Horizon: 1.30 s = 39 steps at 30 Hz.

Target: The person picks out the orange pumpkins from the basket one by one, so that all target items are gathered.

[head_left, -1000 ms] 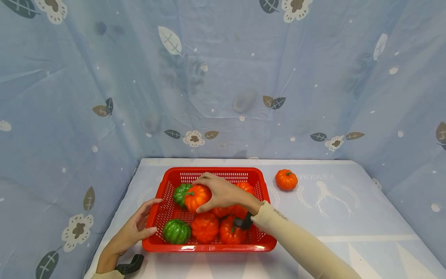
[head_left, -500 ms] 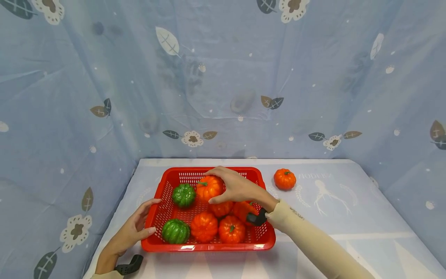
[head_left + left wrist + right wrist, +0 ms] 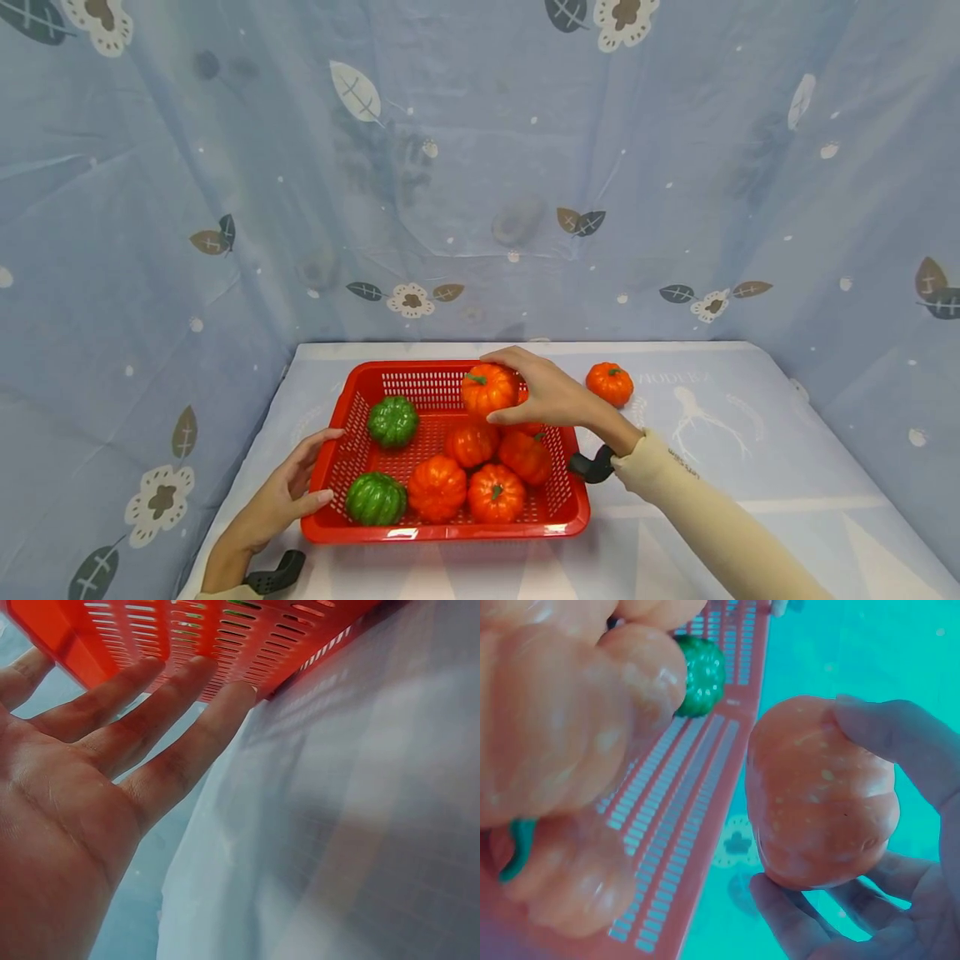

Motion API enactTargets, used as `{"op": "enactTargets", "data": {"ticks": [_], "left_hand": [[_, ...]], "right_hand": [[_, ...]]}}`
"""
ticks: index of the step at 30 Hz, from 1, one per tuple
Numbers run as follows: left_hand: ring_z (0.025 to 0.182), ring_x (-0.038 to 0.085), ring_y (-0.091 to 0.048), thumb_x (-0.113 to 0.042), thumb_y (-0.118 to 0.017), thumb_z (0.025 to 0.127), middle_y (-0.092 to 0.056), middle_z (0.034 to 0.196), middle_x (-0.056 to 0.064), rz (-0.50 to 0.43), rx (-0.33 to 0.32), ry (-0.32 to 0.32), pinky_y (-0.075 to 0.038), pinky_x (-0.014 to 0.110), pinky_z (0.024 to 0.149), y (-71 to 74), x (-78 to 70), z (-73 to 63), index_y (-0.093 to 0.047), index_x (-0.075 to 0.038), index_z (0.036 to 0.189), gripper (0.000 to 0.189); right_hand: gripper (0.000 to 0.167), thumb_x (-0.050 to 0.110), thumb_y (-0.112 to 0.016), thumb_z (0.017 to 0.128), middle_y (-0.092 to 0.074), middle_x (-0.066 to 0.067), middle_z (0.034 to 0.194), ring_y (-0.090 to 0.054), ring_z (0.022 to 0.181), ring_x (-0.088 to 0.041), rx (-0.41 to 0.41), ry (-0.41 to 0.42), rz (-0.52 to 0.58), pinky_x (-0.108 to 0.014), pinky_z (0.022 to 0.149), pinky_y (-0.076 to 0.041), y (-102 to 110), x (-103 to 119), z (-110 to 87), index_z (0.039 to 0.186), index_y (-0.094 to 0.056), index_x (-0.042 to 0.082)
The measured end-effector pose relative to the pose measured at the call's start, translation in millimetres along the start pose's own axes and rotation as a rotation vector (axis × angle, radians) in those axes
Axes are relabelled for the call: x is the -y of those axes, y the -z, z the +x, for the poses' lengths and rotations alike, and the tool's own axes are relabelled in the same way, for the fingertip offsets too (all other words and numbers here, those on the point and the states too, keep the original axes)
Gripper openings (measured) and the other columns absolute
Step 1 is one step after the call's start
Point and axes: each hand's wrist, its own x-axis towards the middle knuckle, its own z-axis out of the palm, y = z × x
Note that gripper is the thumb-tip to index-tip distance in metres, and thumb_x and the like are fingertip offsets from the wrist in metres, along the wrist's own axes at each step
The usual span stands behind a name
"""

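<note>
Blue cloth [image 3: 450,167] fills the upper frame; below centre, the right hand [image 3: 551,392] curls round a pumpkin [image 3: 486,393]; lower left, the outstretched left hand [image 3: 283,490] touches a basket [image 3: 450,533].

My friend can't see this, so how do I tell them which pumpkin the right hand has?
Find the red basket on the table. Near its far edge, the right hand grips a green-stemmed orange pumpkin. Other pumpkins lie in the basket or beside it; only this one is held.
</note>
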Motion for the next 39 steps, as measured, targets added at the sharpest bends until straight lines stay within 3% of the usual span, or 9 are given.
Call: {"op": "enactTargets", "data": {"ticks": [5,10,19,27,33,39], "left_hand": [[0.123,0.012,-0.058,-0.009,-0.072,0.092,-0.038,0.155,0.022,0.022,-0.011,0.01,-0.059,0.039,0.091,-0.1,-2.7,-0.7,-0.035,-0.016,0.157,0.075],[0.124,0.016,-0.058,-0.008,-0.071,0.092,-0.038,0.154,0.023,0.029,-0.01,0.001,-0.058,0.037,0.091,0.5,-4.8,-1.7,-0.035,-0.016,0.156,0.074],[0.126,0.017,-0.057,-0.009,-0.072,0.091,-0.037,0.156,0.023,0.037,-0.012,-0.013,-0.058,0.04,0.093,-1.2,-7.6,-2.4,-0.035,-0.015,0.156,0.075],[0.127,0.016,-0.057,-0.008,-0.072,0.091,-0.037,0.155,0.024,0.048,-0.006,-0.034,-0.058,0.039,0.092,-1.4,-7.5,-3.1,-0.034,-0.015,0.157,0.076],[0.128,0.02,-0.057,-0.009,-0.073,0.091,-0.038,0.156,0.021,0.047,-0.018,-0.012,-0.057,0.04,0.093,-0.8,-4.9,-2.3,-0.035,-0.017,0.156,0.076],[0.126,0.013,-0.057,-0.009,-0.072,0.091,-0.037,0.156,0.021,0.056,-0.016,-0.011,-0.057,0.04,0.093,0.4,-2.3,-1.3,-0.035,-0.015,0.156,0.076]], "right_hand": [[0.08,0.042,-0.086,0.082,-0.051,0.0,0.147,-0.057,0.119,-0.02,-0.039,-0.02,0.003,-0.041,0.092,-0.055,9,-12,-12.9,0.149,-0.051,0.017],[0.08,0.043,-0.086,0.082,-0.051,0.0,0.148,-0.057,0.121,-0.022,-0.079,-0.043,0.01,-0.043,0.094,-0.054,16,-25,-25.3,0.15,-0.05,0.021],[0.081,0.039,-0.088,0.082,-0.047,-0.004,0.152,-0.05,0.135,-0.028,-0.12,-0.097,0.114,-0.051,0.11,-0.045,25,-46,-50.3,0.149,-0.05,0.016],[0.083,0.041,-0.089,0.08,-0.051,-0.004,0.146,-0.057,0.123,-0.029,-0.165,-0.186,0.117,-0.056,0.103,-0.05,32,-63,-70.1,0.149,-0.049,0.02],[0.083,0.043,-0.088,0.081,-0.051,-0.006,0.146,-0.056,0.125,-0.035,-0.199,-0.27,0.126,-0.053,0.098,-0.054,37,-77,-85.6,0.15,-0.047,0.02],[0.084,0.043,-0.088,0.081,-0.05,-0.006,0.148,-0.055,0.128,-0.034,-0.242,-0.29,0.122,-0.054,0.104,-0.05,45,-92,-102.9,0.151,-0.047,0.02]]}}
